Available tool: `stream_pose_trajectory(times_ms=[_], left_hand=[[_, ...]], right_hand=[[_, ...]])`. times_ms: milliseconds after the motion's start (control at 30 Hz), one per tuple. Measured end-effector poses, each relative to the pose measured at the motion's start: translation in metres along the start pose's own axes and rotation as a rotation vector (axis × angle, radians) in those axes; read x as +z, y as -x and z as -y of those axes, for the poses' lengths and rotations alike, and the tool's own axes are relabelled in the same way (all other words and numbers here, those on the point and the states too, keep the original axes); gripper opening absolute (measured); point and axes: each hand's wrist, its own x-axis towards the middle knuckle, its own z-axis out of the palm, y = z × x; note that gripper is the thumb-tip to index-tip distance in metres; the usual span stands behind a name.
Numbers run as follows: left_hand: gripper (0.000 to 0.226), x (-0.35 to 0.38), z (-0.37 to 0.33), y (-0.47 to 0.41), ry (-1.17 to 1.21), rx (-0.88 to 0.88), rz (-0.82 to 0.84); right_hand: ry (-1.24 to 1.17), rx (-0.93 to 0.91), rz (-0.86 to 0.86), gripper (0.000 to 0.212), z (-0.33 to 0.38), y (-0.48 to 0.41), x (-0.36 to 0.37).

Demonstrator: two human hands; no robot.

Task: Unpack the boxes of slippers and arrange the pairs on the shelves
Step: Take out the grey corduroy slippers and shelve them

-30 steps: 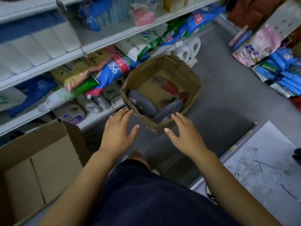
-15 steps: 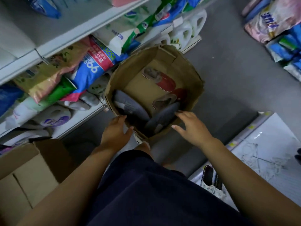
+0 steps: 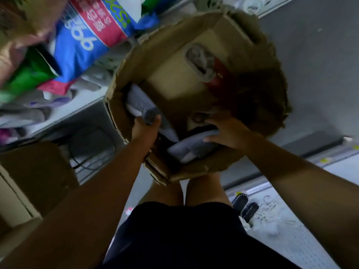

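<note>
Left hand gripping one grey slipper, right hand clasping the second slipper, we should lift both clear of the box.

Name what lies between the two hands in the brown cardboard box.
Head view: two grey fabric slippers, one in the left hand, one in the right hand.

The open cardboard box has a torn, ragged rim. Inside it, a grey slipper leans along the left wall, gripped by the left hand. A second grey slipper lies against the near wall, held by the right hand. A red slipper with a grey insole lies at the far side, insole up.
</note>
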Motion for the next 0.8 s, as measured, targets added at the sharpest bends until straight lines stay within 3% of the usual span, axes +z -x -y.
stream_pose_trajectory(times_ms=[133, 267, 367, 467, 600, 667, 800], left_hand=[[0.092, 0.013, 0.011, -0.029, 0.234, -0.156, -0.129], [0.066, 0.023, 0.019, -0.04, 0.289, -0.098, -0.207], [0.043, 0.021, 0.026, -0.045, 0.283, -0.01, -0.179], [0.027, 0.008, 0.026, -0.048, 0.307, 0.037, -0.107], [0.024, 0.006, 0.008, -0.039, 0.399, 0.138, 0.038], [0.023, 0.015, 0.005, -0.033, 0.436, 0.16, -0.023], [0.028, 0.046, 0.018, -0.009, 0.459, -0.061, -0.134]], right_hand=[[-0.059, -0.066, 0.064, 0.077, -0.003, -0.038, 0.002], [-0.247, -0.055, 0.112, 0.084, 0.02, -0.066, 0.021], [-0.318, -0.088, 0.192, 0.086, 0.046, -0.083, 0.04], [-0.363, -0.011, 0.15, 0.092, 0.064, -0.098, 0.052], [-0.5, 0.121, 0.046, 0.067, 0.058, -0.108, 0.045], [-0.614, 0.108, 0.024, 0.054, 0.049, -0.105, 0.035], [-0.613, 0.134, -0.019, 0.054, 0.03, -0.092, 0.001]])
